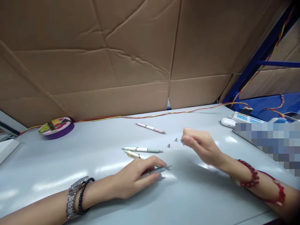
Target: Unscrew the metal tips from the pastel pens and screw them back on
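Observation:
My left hand (138,178) rests on the pale grey table (70,175) with its fingers closed round a grey pen (161,169) whose tip end points right. My right hand (199,143) hovers just above the table, fingers pinched on a small dark part (182,141). Two small cone-shaped pen tips (172,142) lie on the table just left of that hand. Beside my left hand lie a mint-green pen (142,149) and a cream pen (134,154). A pink pen (151,127) lies farther back.
A purple round tin (57,127) stands at the back left. Red-and-yellow wires (145,116) run along the foot of the cardboard wall (117,56). A white power strip (246,118) and a white mouse-like object (227,122) sit at the right, next to a blurred patch.

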`<state>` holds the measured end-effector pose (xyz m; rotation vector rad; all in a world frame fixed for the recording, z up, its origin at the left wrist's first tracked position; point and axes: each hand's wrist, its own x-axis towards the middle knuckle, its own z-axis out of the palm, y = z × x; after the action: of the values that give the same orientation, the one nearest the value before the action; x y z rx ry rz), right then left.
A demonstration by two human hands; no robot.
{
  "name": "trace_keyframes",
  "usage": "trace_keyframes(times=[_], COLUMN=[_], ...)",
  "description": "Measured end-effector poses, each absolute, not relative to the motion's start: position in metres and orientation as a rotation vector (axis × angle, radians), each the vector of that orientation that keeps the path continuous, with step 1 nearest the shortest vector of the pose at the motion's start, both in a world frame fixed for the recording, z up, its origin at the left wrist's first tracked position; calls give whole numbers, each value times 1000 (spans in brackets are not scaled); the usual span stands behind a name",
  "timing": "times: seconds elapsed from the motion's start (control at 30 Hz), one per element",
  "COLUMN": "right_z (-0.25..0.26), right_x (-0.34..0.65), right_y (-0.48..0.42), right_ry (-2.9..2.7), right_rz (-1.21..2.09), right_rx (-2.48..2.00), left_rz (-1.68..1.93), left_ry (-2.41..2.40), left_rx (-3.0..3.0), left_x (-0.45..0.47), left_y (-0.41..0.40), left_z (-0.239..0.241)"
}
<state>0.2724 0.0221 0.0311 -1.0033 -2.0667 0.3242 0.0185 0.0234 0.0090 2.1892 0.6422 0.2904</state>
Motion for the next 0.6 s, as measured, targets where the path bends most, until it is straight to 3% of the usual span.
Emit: trace_keyframes(times=[0.13, 0.3, 0.6], right_z=[47, 21, 16], right_x=[299, 301, 293], right_y=[30, 33, 33], right_ry=[-2128, -2598, -2641], right_rz=[298, 193, 79], right_rx=[-1322, -1728, -1783], left_rz=[270, 501, 800], left_ry=[566, 512, 303], left_rx=[2334, 2675, 3346], left_x=[17, 18, 22], left_y=[23, 26, 22], left_z=[6, -2, 0])
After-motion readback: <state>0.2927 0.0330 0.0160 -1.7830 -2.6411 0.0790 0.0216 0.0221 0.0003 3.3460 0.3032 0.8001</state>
